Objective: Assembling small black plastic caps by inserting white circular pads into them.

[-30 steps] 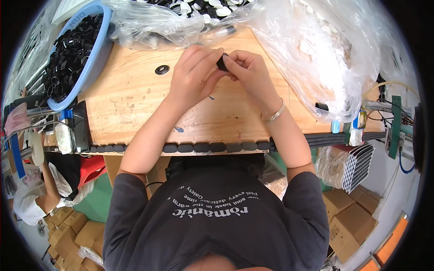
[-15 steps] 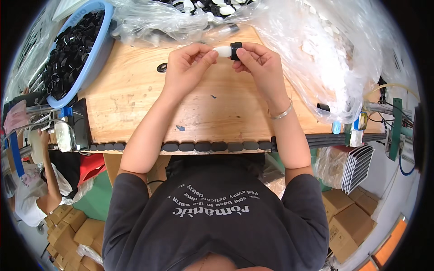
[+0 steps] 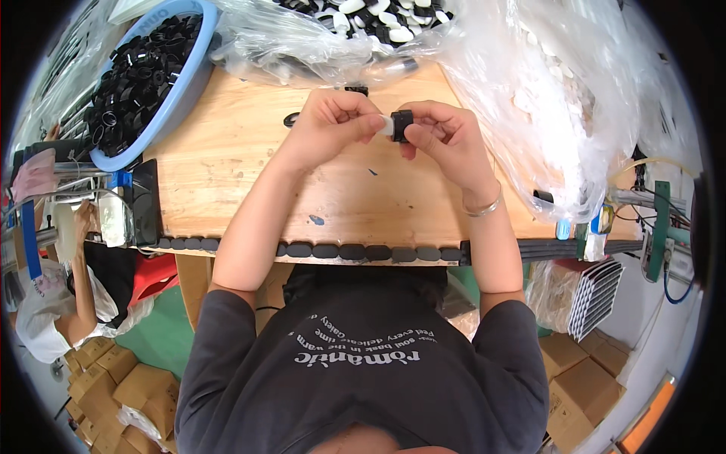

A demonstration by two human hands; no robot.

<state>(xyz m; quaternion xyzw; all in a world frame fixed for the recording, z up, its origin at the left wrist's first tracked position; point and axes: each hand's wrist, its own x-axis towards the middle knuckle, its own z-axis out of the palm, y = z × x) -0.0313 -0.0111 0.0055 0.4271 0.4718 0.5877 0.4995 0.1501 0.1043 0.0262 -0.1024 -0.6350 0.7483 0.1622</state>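
Note:
Over the wooden table (image 3: 325,197), my two hands meet around a small two-part piece. My left hand (image 3: 333,130) is closed, pinching a white plastic piece (image 3: 387,125) by its left end. My right hand (image 3: 452,144), wearing a bracelet at the wrist, grips a short black cap-like ring (image 3: 402,126) between thumb and fingers. The two parts are in line and touch; fingers hide how far the white one sits inside the black one. A flat black ring (image 3: 290,119) lies left of my left hand, and a small black part (image 3: 356,90) lies just beyond it.
A blue basin (image 3: 198,87) full of black rings stands at the left. Clear plastic bags hold mixed black and white pieces (image 3: 378,21) at the back and white pieces (image 3: 556,98) at the right. Dark padding (image 3: 352,251) lines the front edge. Another person's arm (image 3: 82,280) shows far left.
My hands have come slightly nearer and right in the picture, and the whole view has shifted a little. Less of the white piece shows between my fingers and the black ring.

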